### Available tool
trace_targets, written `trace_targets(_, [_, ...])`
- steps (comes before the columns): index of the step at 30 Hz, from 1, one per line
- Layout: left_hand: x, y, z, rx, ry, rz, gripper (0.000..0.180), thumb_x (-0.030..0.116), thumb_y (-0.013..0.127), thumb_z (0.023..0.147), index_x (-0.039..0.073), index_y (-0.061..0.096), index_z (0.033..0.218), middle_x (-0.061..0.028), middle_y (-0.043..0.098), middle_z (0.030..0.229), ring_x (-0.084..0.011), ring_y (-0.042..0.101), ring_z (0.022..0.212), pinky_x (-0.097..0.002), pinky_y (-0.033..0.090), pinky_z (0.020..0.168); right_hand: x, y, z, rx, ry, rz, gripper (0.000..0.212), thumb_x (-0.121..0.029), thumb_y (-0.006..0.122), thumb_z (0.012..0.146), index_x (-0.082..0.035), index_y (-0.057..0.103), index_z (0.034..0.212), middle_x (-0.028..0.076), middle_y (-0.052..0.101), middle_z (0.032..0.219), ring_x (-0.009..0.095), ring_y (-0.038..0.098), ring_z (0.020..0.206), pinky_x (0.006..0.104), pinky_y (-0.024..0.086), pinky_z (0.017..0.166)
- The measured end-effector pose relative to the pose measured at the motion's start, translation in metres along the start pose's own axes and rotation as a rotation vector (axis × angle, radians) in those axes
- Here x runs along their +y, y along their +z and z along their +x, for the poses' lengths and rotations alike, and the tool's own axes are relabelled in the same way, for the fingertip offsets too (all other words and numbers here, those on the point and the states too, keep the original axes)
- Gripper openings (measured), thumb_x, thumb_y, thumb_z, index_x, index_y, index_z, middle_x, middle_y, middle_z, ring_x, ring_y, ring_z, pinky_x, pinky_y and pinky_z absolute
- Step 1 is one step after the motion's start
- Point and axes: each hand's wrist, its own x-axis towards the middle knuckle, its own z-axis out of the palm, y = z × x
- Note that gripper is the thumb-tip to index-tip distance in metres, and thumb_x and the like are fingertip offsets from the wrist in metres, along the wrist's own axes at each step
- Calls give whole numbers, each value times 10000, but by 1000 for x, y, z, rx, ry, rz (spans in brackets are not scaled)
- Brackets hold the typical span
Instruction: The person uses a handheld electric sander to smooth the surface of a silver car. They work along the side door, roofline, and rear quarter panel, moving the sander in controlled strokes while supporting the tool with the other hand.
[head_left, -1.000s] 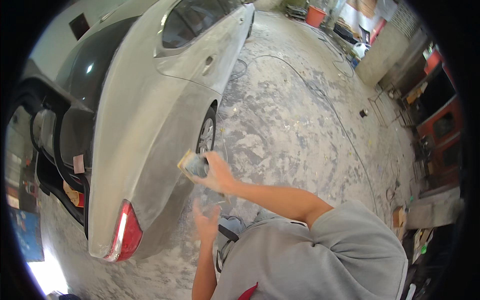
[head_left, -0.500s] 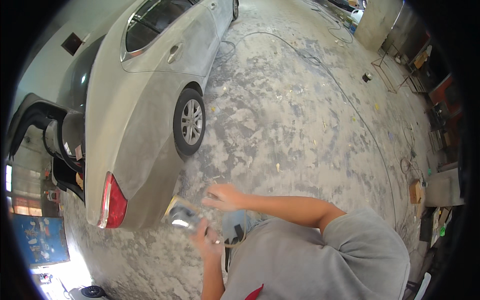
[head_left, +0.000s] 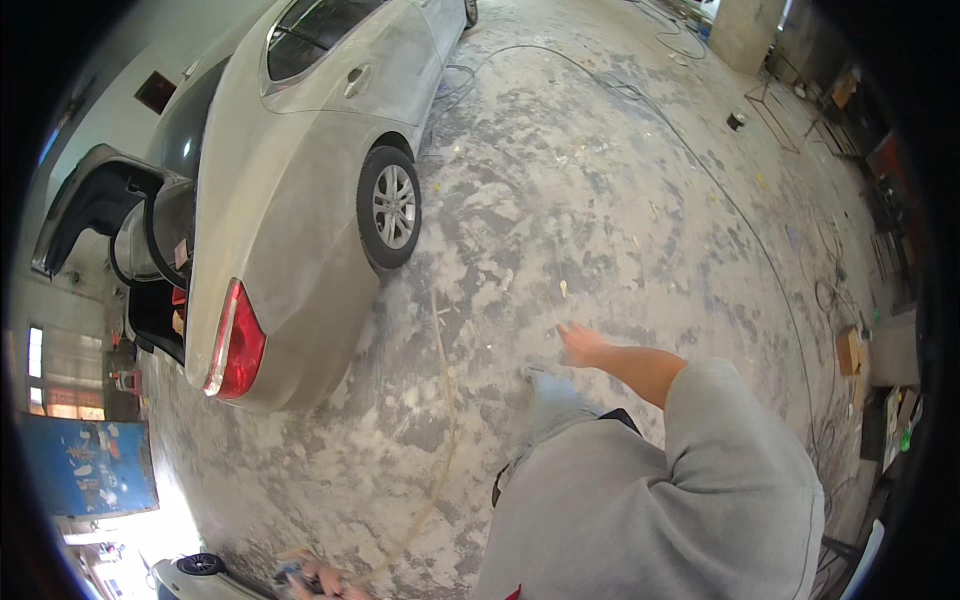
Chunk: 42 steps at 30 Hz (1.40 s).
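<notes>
At the bottom edge, my left hand [head_left: 335,582] is closed around a sander [head_left: 292,568], both partly cut off and smeared by motion. A pale yellow hose [head_left: 445,440] trails from it in a curve across the floor. My right hand [head_left: 583,345] hangs over the floor in front of me, holding nothing, with its fingers loosely stretched out. The silver-beige car [head_left: 300,270], its paint dull and patchy, stands to the left, apart from both hands. Its red tail light [head_left: 240,345] and rear wheel [head_left: 392,207] face me.
The car's trunk lid [head_left: 95,205] is raised at the far left. A dark cable [head_left: 690,150] winds over the stained concrete floor [head_left: 560,200]. A cardboard box [head_left: 850,350] and clutter line the right side. Another car [head_left: 200,570] shows at lower left beside a blue panel [head_left: 85,465].
My left hand has swung down and left with the sander, away from the car's rear corner. My right hand has moved right, away from the sander. The hose is now stretched out.
</notes>
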Motion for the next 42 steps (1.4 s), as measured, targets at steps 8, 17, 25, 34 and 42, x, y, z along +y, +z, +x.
trace_targets(8, [74,-126,-124,518,-277,24,330,353,810,974,73,651,1045,-16,663,904,-90,392,507,-276,308,446,-243,20,-39,547,-226,221,1234,-384,887,858,-146,82,1762,304,291,1718,531,267,1597,537,350,1290])
trace_targets(17, [99,-115,-161,374,8,382,400,430,759,1001,72,638,1134,-24,664,909,-88,364,506,-276,290,426,-312,20,-72,-100,-728,-268,865,-772,532,1003,-143,546,1596,272,601,1495,486,504,1452,578,436,1181])
trace_targets(25, [96,-65,-120,323,222,435,341,345,732,1021,80,607,1194,-24,618,875,-85,345,495,-258,269,414,-38,66,-124,-140,-374,-10,944,-800,357,1052,22,822,1053,288,756,1203,467,678,1191,557,521,1069])
trace_targets(34, [25,-14,-75,223,202,425,301,248,702,1043,87,572,1261,-24,567,837,-81,323,483,-237,247,400,306,109,-256,735,328,165,594,-506,487,1105,-15,769,925,270,724,832,520,659,897,587,530,876])
trace_targets(42, [-357,39,-113,277,-568,740,253,343,779,973,144,641,1045,23,537,759,-115,425,564,-270,344,474,285,421,-625,163,829,218,422,-334,621,1023,-109,671,1376,235,735,1041,445,714,962,586,558,839])
